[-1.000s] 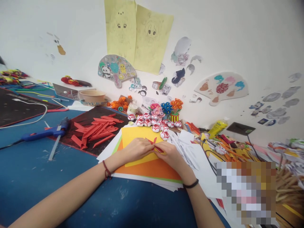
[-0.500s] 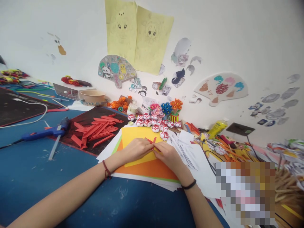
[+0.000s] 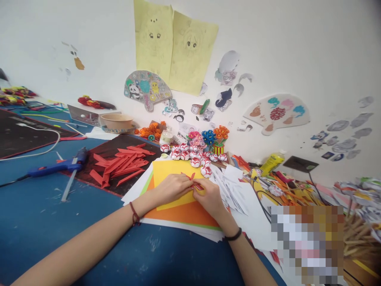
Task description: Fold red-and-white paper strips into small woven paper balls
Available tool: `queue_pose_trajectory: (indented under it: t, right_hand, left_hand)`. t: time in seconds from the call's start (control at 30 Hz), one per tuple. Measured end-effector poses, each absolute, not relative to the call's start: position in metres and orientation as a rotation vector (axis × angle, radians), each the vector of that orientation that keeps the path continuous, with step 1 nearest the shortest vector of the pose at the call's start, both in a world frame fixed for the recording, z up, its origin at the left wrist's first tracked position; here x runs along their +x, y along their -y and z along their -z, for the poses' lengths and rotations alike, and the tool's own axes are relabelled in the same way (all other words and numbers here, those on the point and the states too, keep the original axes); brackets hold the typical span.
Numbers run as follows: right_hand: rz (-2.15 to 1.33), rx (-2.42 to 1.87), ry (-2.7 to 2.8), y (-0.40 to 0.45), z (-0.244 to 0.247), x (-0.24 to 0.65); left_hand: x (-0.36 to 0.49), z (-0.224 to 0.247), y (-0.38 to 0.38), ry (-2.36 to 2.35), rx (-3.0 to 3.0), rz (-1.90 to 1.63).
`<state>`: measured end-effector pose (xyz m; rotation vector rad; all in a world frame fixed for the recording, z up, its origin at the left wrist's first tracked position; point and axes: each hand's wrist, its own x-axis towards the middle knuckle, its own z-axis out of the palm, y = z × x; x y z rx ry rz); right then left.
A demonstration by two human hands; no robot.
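Both hands meet over a yellow sheet of paper (image 3: 166,169) on top of an orange sheet (image 3: 181,216). My left hand (image 3: 174,186) has its fingertips closed on a small folded red paper strip (image 3: 192,175), whose ends stick out above the fingers. Opposite it, my right hand (image 3: 208,198) pinches the same strip, with thumb and forefinger bent close to the left fingertips. Fingers cover the middle of the strip. To the left, a pile of folded red paper strips (image 3: 122,163) lies on a dark mat (image 3: 99,149).
Several red-and-white paper balls (image 3: 195,162) sit just behind the sheets. A blue glue gun (image 3: 56,169) lies at left on the blue table (image 3: 98,242). White papers (image 3: 256,214), a yellow bottle (image 3: 272,163) and heaped paper pieces crowd the right side.
My right hand has turned slightly and its fingers have bent inward around the red strip. My left hand stays nearly in place. The view has shifted slightly.
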<state>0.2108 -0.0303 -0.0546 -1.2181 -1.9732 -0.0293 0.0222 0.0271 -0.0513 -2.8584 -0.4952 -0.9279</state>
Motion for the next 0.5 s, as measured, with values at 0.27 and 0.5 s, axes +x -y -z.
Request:
queue_pose_trajectory:
  t: [0.27, 0.5]
  right_hand:
    - [-0.016, -1.16, 2.001, 0.0284, 0.0553, 0.2146]
    - [-0.02, -1.163, 2.003, 0.0291, 0.0537, 0.2149]
  left_hand:
    - [0.0176, 0.049, -0.0302, 0.437, -2.85, 0.842]
    - [0.0177, 0.051, -0.0304, 0.417, -2.812, 0.836]
